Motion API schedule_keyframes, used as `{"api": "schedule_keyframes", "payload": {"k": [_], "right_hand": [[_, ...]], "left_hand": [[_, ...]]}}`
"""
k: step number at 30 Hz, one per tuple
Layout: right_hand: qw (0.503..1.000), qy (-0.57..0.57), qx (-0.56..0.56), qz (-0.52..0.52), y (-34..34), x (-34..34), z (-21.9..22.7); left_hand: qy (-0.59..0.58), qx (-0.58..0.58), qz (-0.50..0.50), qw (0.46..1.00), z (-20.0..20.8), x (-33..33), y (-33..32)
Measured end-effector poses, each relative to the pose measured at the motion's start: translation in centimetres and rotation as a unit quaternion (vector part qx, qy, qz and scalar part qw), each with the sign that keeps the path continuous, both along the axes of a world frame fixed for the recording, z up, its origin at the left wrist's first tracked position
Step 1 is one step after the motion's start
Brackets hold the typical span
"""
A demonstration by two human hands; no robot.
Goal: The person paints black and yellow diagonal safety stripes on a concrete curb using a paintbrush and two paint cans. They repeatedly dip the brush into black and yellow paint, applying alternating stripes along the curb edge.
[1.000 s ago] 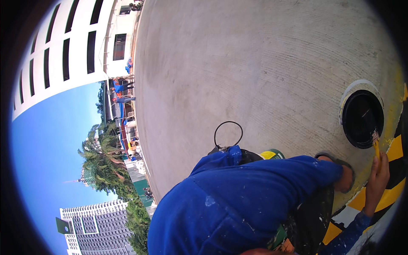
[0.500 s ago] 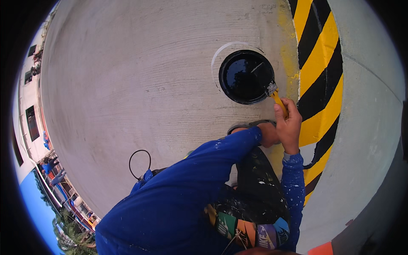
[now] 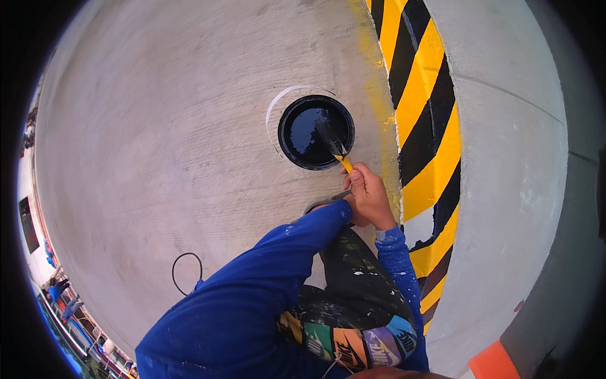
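In my right hand [image 3: 372, 198] is a paintbrush [image 3: 346, 165], its yellow handle gripped between thumb and fingers. The dark brush head reaches over the near right rim of a round bucket [image 3: 281, 146]. Glossy black paint [image 3: 304, 131] fills the bucket; whether the bristle tips are in it I cannot tell. My left hand [image 3: 358, 216] is low beside my shoe [image 3: 325, 203], mostly behind the right hand, its fingers hidden. To the right of both hands runs a curb face [image 3: 430, 126] with slanted yellow and black stripes.
A pale patch [image 3: 419, 227] with a ragged black edge interrupts the stripes. A white ring [image 3: 271, 117] lies around the bucket on the concrete floor [image 3: 158, 139]. A thin black loop [image 3: 187, 274] sticks out left of my sleeve. Something orange [image 3: 495, 362] shows at lower right.
The view has shifted, so bucket and curb appear farther left. The brush head has moved from the bucket's rim inward over the paint, and my right hand has followed it.
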State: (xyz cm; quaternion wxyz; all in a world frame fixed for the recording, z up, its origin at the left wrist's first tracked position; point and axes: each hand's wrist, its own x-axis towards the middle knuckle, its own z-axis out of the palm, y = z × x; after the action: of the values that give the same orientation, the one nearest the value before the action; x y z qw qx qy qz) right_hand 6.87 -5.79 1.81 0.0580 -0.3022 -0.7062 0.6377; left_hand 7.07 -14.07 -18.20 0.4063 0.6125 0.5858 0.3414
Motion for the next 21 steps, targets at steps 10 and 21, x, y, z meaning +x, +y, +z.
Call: {"api": "schedule_keyframes", "payload": {"k": [10, 21], "right_hand": [[0.986, 0.045, 0.145, -0.074, -1.4, -0.7, -2.1], [0.938, 0.098, 0.172, -0.284, -4.0, 4.9, -3.9]], "left_hand": [[0.035, -0.001, -0.034, 0.999, 1.0, -1.6, 0.6], [0.022, 0.052, -0.190, 0.980, -0.4, -2.6, 1.5]]}}
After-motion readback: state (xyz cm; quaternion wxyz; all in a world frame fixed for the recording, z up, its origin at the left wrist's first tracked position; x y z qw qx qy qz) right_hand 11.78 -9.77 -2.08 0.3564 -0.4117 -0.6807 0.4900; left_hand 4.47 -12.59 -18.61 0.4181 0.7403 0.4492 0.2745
